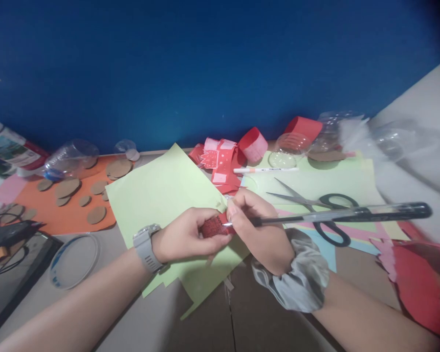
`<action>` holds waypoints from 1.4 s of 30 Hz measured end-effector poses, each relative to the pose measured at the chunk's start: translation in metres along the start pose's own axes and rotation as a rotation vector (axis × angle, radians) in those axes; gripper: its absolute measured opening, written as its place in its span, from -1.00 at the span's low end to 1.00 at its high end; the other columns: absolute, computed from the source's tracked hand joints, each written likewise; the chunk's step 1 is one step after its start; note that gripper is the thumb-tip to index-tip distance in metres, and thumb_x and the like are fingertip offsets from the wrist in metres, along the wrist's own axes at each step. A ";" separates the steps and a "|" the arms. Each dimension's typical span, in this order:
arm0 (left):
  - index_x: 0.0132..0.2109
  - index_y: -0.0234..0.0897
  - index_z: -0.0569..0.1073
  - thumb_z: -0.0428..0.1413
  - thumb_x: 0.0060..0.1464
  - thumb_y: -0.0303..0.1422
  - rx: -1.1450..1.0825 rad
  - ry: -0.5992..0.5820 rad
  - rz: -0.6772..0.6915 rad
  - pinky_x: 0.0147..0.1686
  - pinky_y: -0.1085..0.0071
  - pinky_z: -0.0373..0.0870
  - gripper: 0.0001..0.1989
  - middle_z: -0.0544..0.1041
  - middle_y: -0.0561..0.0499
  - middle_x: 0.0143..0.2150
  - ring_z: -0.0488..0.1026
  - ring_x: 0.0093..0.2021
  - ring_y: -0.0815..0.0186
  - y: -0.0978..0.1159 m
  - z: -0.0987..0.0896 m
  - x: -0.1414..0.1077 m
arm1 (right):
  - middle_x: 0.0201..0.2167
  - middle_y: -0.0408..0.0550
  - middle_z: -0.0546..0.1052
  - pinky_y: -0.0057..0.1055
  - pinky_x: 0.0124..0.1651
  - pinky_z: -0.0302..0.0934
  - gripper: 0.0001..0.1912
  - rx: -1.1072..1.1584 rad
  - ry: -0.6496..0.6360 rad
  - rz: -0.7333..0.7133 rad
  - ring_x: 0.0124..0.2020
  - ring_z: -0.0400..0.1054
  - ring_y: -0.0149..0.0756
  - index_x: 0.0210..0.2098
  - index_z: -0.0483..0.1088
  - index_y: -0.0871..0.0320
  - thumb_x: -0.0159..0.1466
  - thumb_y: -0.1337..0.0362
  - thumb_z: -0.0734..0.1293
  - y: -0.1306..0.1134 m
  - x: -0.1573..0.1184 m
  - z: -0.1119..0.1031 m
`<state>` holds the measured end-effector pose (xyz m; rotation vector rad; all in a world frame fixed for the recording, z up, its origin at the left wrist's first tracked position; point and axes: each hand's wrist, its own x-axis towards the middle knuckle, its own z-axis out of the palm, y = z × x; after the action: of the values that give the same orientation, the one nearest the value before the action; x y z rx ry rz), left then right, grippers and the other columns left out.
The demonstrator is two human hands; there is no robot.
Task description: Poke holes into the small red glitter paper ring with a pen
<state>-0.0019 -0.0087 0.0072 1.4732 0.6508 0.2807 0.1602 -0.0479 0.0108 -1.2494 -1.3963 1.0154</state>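
Observation:
My left hand [185, 235], with a grey watch at the wrist, pinches a small red paper piece [212, 226] covered in dark drawn marks. My right hand [266, 244] is closed around a black pen [326, 215]. The pen's tip touches or nearly touches the red piece at its right side, and its long barrel points to the right. A grey scrunchie circles my right wrist. Under both hands lies a pale green paper sheet [157, 190] with a cut lower edge. My fingers hide part of the red piece.
Scissors [311, 203] lie right of my right hand, near a white marker [266, 170]. Red paper shapes [223, 164] stand behind. Cardboard discs [68, 187] rest on orange paper [46, 210] at left, beside a plastic bottle [71, 159]. A blue wall [220, 73] rises behind.

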 end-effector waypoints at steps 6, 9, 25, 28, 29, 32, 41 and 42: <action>-0.31 -0.37 0.32 0.10 0.14 -0.25 0.007 -0.007 -0.008 -0.58 0.56 0.30 -0.77 0.42 0.05 -0.60 0.38 -0.61 0.45 0.000 0.000 -0.001 | -0.63 -0.27 0.11 -0.47 -0.50 -0.02 -0.71 0.056 -0.015 0.017 -0.57 0.02 -0.47 -0.54 0.08 0.12 0.32 0.27 0.13 0.001 0.001 -0.001; -0.32 -0.36 0.32 0.10 0.14 -0.25 0.019 -0.003 -0.005 -0.59 0.57 0.29 -0.76 0.42 0.06 -0.61 0.38 -0.62 0.44 0.001 0.001 -0.001 | -0.62 -0.26 0.11 -0.47 -0.50 -0.02 -0.71 0.048 -0.020 0.020 -0.57 0.02 -0.47 -0.54 0.08 0.12 0.32 0.27 0.14 0.001 0.001 -0.001; -0.34 -0.36 0.30 0.10 0.13 -0.29 0.009 -0.003 -0.009 -0.60 0.59 0.28 -0.79 0.40 0.07 -0.59 0.37 -0.60 0.46 0.002 0.000 0.000 | -0.62 -0.27 0.09 -0.48 -0.50 -0.02 -0.73 -0.005 -0.027 0.015 -0.56 0.02 -0.46 -0.54 0.08 0.12 0.30 0.32 0.14 0.002 0.001 -0.002; -0.33 -0.36 0.31 0.10 0.12 -0.27 0.006 -0.002 -0.010 -0.60 0.58 0.29 -0.78 0.41 0.06 -0.58 0.39 -0.60 0.44 0.001 0.000 0.000 | -0.62 -0.27 0.09 -0.49 -0.51 -0.03 -0.72 0.017 -0.026 0.023 -0.58 0.01 -0.47 -0.54 0.07 0.11 0.30 0.28 0.15 0.002 0.001 -0.001; -0.33 -0.36 0.31 0.10 0.12 -0.26 0.006 -0.001 -0.012 -0.60 0.58 0.29 -0.77 0.42 0.06 -0.58 0.39 -0.60 0.44 0.001 0.000 0.000 | -0.63 -0.27 0.09 -0.49 -0.52 -0.03 -0.71 0.021 -0.020 0.023 -0.58 0.01 -0.47 -0.55 0.07 0.11 0.31 0.26 0.15 0.002 0.001 -0.001; -0.32 -0.37 0.32 0.11 0.12 -0.25 0.011 -0.002 -0.016 -0.60 0.58 0.29 -0.77 0.42 0.06 -0.59 0.39 -0.60 0.44 0.000 -0.001 0.000 | -0.63 -0.26 0.10 -0.49 -0.52 -0.03 -0.71 0.003 -0.013 0.011 -0.58 0.01 -0.47 -0.55 0.07 0.11 0.30 0.27 0.15 0.002 0.001 -0.001; -0.32 -0.37 0.32 0.10 0.13 -0.26 0.020 0.001 -0.016 -0.60 0.58 0.29 -0.77 0.42 0.06 -0.59 0.39 -0.61 0.45 0.001 0.000 0.000 | -0.62 -0.27 0.09 -0.49 -0.51 -0.03 -0.73 -0.002 -0.028 0.000 -0.58 0.01 -0.47 -0.54 0.08 0.11 0.29 0.34 0.14 0.001 0.002 -0.001; -0.32 -0.36 0.31 0.10 0.14 -0.26 0.020 0.000 -0.014 -0.60 0.59 0.29 -0.77 0.42 0.06 -0.59 0.39 -0.61 0.45 0.001 0.000 0.000 | -0.62 -0.27 0.09 -0.49 -0.51 -0.03 -0.74 0.004 -0.034 0.000 -0.58 0.01 -0.47 -0.54 0.08 0.11 0.29 0.35 0.14 0.001 0.002 -0.001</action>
<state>-0.0018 -0.0089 0.0080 1.4875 0.6648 0.2641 0.1618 -0.0457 0.0102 -1.2345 -1.4191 1.0438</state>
